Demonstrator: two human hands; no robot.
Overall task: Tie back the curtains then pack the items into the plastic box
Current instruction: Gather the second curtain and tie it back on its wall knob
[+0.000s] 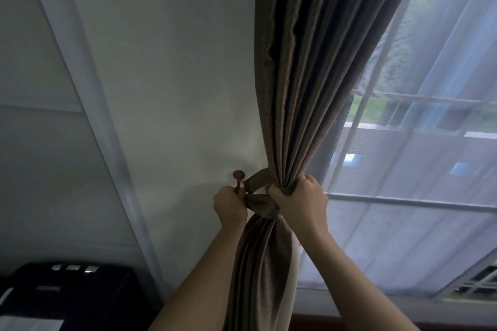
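Brown fabric fills the middle of your view: the curtain (pixel 301 83) hangs gathered into a tight bunch of pleats against the pale wall (pixel 172 75), and you've got both hands up on it. Your right hand (pixel 301 200) is clenched around the gathered bundle just at its narrowest point, fingers wrapped over the folds, knuckles toward you. Your left hand (pixel 230 204) is closed too, pinching the end of the matching tieback band (pixel 258 197), which loops round the bunch between your two hands. That left hand sits right up against the small reddish-brown wall hook (pixel 238 177), whose round knob pokes out just above your knuckles; whether the band's end is on the hook, I can't tell, your fingers cover it. Below the band the curtain falls loose and fuller, its pale lining showing along the right edge. To the right, a sheer white curtain (pixel 419 169) covers the window (pixel 430 105), with greenery and a building blurred behind it. Down in the bottom left corner sits a dark case (pixel 72 293) with a few shiny metal fittings on top. No plastic box in your view right now.
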